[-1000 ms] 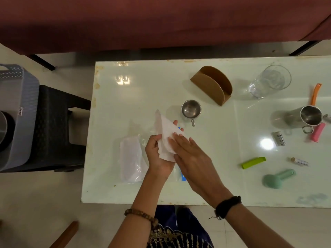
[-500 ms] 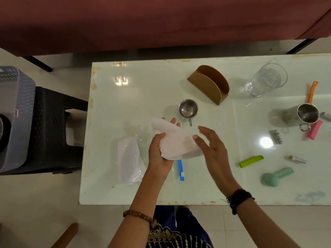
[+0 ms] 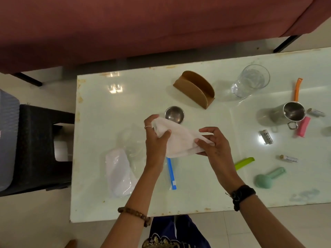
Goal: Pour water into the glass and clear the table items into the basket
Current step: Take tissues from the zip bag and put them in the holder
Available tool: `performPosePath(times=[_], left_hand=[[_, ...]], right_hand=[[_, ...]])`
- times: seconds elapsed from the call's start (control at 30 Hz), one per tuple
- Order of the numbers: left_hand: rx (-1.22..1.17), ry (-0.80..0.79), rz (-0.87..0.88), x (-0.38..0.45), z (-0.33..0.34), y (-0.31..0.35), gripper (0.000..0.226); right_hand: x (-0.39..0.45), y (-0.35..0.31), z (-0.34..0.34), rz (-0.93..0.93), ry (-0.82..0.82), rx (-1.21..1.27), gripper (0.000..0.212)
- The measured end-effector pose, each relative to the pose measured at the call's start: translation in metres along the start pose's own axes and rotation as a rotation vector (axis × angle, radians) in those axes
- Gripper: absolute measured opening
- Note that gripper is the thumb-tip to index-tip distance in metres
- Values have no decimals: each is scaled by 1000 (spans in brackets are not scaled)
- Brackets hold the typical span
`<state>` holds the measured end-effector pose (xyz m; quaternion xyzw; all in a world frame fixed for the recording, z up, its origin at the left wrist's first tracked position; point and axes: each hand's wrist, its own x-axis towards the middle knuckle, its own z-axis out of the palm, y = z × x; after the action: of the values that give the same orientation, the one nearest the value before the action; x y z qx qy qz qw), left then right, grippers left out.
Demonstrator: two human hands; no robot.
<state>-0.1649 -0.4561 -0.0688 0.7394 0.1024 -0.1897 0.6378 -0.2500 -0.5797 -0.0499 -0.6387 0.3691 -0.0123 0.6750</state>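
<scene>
A white tissue [image 3: 180,140] is held above the middle of the white table [image 3: 125,97]. My left hand [image 3: 155,140] grips its left end and my right hand [image 3: 215,142] pinches its right end. Behind the tissue stands a small steel cup [image 3: 174,114], partly covered. A clear glass [image 3: 250,81] with water stands at the back right, and a steel mug [image 3: 290,113] in front of it. The grey basket [image 3: 7,140] sits on a black stool [image 3: 41,145] at the far left.
A brown napkin holder [image 3: 195,88] stands at the back centre. A clear zip bag with a blue strip [image 3: 171,173] and white tissues [image 3: 118,170] lies under my hands. On the right lie orange [image 3: 298,89], pink [image 3: 303,126] and green clips [image 3: 244,163], a teal tool [image 3: 268,178] and small tubes.
My right hand came off the tissue, then took hold of its right end. The tissue now stretches sideways between both hands, higher over the table.
</scene>
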Motion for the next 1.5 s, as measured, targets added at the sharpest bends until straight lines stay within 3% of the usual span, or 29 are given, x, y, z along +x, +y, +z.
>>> performPosePath(times=[0.1,0.3,0.43,0.53,0.57,0.63,0.83,0.93,1.03,1.13,1.2,1.3,1.4,1.5], left_hand=[[157,-102,15,15,11,15,33],[294,-221,-86,70,48,60,41],[185,-285,-216,101,76,86,42],[-46,-307,-340,121,93,98,13],[-102,-289,-378,125,94,100,7],[-136,-250,-432,134,97,99,17],[112,-196,-466,154,105,84,27],[119,-142,-424,153,104,75,27],[36,79,-315,147,105,64,32],[-53,235,-293,133,107,54,19],[-72,161,-331,121,111,46,33],[-122,1,-411,101,119,32,53],[-229,-114,-476,88,127,25,60],[-226,-199,-414,82,132,21,59]], right_hand=[[16,-6,-10,-59,80,-48,15],[72,-27,-28,-29,151,81,9],[111,-37,-35,43,173,216,11],[135,-37,-39,101,196,248,11],[140,-36,-37,123,195,253,11],[147,-34,-34,163,196,269,12],[164,-19,-28,227,288,201,15],[167,-12,-27,248,297,126,20],[165,-9,-29,194,284,-148,24],[165,-9,-32,-26,288,-509,32],[166,-13,-35,-152,286,-548,35],[168,-23,-34,-203,156,-291,37],[171,-24,-31,-106,-1,-160,40],[166,-21,-30,-41,-28,-82,46]])
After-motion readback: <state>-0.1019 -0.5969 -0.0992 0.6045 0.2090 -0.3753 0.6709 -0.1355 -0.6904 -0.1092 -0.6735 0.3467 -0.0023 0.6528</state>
